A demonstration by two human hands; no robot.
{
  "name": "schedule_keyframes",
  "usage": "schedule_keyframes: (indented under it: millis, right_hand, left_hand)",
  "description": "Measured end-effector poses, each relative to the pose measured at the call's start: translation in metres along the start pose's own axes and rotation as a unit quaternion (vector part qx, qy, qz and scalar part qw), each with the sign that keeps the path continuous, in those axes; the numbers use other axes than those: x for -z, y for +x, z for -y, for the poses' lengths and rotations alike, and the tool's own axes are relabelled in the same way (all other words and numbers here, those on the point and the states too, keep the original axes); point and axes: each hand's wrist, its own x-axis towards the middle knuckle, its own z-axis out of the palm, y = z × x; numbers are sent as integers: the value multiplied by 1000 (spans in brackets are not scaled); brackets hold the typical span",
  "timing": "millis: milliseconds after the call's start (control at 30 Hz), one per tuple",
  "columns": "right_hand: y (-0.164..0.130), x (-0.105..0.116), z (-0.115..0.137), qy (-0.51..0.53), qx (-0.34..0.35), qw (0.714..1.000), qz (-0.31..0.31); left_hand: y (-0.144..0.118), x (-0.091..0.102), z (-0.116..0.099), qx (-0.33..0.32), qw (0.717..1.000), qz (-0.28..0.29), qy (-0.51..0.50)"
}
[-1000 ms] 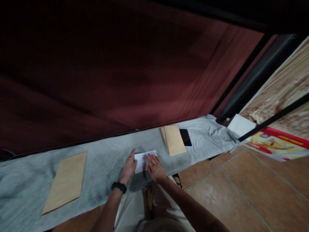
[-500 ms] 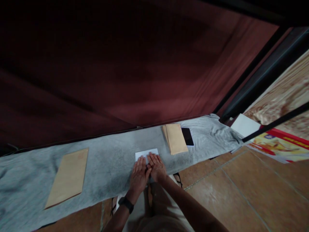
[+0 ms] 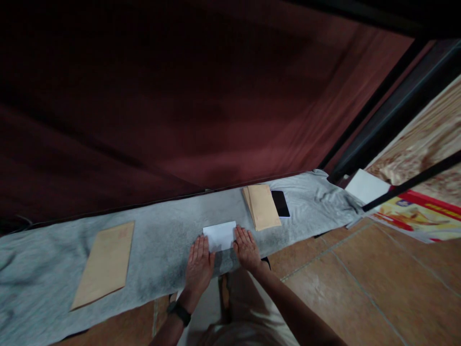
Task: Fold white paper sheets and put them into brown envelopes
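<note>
A small white sheet of paper [image 3: 220,235], apparently folded, lies flat on the grey cloth [image 3: 162,240] in front of me. My left hand [image 3: 199,264] rests at its left edge, fingers stretched out and flat. At the right edge lies my right hand [image 3: 248,249], also with its fingers extended; neither hand grips anything. To the right of the paper is a small stack of brown envelopes [image 3: 264,206]. A larger brown envelope [image 3: 106,264] lies by itself on the left.
A dark-screened phone [image 3: 280,203] sits just beyond the envelope stack. Behind the cloth rises a dark red panel [image 3: 216,120]. On the tiled floor [image 3: 342,283] at the right stand a white box [image 3: 366,186] and a red and yellow printed box [image 3: 421,216].
My hands have moved apart from the middle of the paper to its two sides, uncovering more of its surface. The envelopes and phone stay where they were.
</note>
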Motion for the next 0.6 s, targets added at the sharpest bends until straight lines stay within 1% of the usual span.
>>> schedule_keyframes:
  millis: [67, 133, 233, 367, 500, 600]
  right_hand:
    - [0, -1, 0, -3, -3, 1000, 0]
    - [0, -2, 0, -2, -8, 1000, 8]
    - [0, -3, -3, 8, -17, 999, 27]
    - [9, -4, 1, 27, -27, 998, 43]
    - [30, -8, 18, 57, 11, 995, 78]
    - [42, -13, 28, 60, 37, 992, 107]
  left_hand:
    - [15, -6, -10, -9, 1000, 11, -13]
    - [30, -14, -19, -16, 999, 35, -23]
    - [44, -24, -25, -6, 998, 59, -17]
    - [44, -29, -23, -6, 998, 55, 3]
    - [41, -29, -20, -21, 997, 66, 20]
    - [41, -30, -18, -36, 997, 67, 23]
